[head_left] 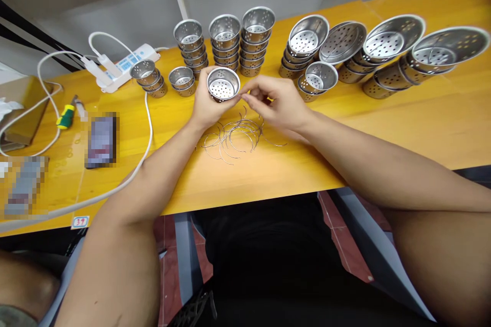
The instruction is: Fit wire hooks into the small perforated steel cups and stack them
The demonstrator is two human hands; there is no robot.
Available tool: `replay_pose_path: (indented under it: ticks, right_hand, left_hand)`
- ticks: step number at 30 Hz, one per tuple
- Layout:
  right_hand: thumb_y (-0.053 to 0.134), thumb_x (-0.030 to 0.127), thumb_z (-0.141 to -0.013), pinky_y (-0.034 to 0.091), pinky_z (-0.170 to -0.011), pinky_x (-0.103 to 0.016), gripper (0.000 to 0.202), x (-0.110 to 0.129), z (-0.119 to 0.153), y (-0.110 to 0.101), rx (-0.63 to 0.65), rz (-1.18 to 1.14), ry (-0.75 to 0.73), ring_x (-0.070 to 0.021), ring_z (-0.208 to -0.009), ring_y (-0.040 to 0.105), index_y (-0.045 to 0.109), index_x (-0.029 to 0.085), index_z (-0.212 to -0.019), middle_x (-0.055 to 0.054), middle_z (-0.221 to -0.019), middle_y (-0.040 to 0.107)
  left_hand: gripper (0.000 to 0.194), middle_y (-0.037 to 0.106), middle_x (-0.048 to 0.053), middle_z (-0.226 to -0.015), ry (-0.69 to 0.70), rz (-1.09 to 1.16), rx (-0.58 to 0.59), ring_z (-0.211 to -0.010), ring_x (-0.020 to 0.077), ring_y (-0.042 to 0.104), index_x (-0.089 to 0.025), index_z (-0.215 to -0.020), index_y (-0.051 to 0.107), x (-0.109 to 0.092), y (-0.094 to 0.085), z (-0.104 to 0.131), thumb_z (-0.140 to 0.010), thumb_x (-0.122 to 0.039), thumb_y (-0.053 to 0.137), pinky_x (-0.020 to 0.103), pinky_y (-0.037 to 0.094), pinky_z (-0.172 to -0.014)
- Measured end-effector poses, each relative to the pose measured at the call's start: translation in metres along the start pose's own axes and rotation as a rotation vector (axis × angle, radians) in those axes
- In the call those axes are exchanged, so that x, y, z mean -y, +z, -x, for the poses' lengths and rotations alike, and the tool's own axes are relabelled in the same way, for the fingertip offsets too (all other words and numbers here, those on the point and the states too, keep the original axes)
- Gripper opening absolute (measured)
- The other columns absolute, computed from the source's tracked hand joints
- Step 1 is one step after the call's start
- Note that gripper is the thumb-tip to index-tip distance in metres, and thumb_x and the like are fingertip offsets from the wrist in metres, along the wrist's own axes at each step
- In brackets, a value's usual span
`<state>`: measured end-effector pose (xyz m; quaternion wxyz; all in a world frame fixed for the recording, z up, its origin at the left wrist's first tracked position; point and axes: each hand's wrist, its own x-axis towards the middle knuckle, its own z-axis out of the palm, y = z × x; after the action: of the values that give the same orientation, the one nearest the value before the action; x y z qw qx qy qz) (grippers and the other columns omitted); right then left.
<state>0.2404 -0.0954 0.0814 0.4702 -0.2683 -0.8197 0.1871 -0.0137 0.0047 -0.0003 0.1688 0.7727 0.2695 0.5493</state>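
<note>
My left hand (pixel 207 104) is wrapped round a perforated metal cup (pixel 223 84), its open top tilted toward me and holes showing in its base. Close by on the right, my right hand (pixel 278 99) has its thumb and forefinger pinched together at the cup's rim. Whatever lies between those fingertips is too small to make out. Below both hands, a loose pile of thin curved metal wires (pixel 240 135) rests on the yellow table (pixel 230 189).
Stacks of perforated metal cups (pixel 224 33) line the table's back, with larger tilted ones (pixel 395 36) at right. To the left are a white power strip (pixel 126 66) with cables, a yellow-green screwdriver (pixel 66 116), two blurred phones (pixel 102 140) and a cardboard box (pixel 26 112).
</note>
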Motion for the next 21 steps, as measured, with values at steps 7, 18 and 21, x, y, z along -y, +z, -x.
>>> replay_pose_path:
  ticks: [7,18,21]
  right_hand:
    - [0.068,0.083,-0.111,0.050,-0.061,-0.037,0.057,-0.039,-0.006,0.012,-0.213,-0.066,0.171,-0.0178,-0.062,0.046,0.076,0.027,-0.107,0.000,-0.075,0.055]
    - [0.077,0.083,-0.105,0.061,-0.069,-0.044,0.055,-0.036,-0.012,0.027,-0.187,-0.050,0.270,-0.0222,-0.068,0.053,0.074,0.028,-0.105,-0.001,-0.073,0.058]
    - [0.077,0.081,-0.104,0.060,-0.069,-0.044,0.053,-0.033,-0.014,0.025,-0.183,-0.050,0.279,-0.0232,-0.069,0.054,0.073,0.029,-0.102,-0.002,-0.073,0.057]
  left_hand:
    - [0.102,0.054,0.012,-0.165,0.023,0.000,0.071,-0.159,0.0344,0.062,-0.039,-0.173,0.031,0.006,0.010,0.005,-0.097,-0.084,0.083,0.058,0.050,-0.142]
    - [0.096,0.065,0.011,-0.147,-0.058,-0.012,0.109,-0.144,0.0340,0.070,-0.030,-0.152,0.055,-0.006,0.006,0.002,-0.085,-0.087,0.093,0.062,0.055,-0.135]
    - [0.101,0.068,0.012,-0.150,-0.049,0.031,0.169,-0.141,0.0323,0.074,-0.030,-0.156,0.048,-0.009,0.010,0.003,-0.086,-0.091,0.089,0.059,0.059,-0.130]
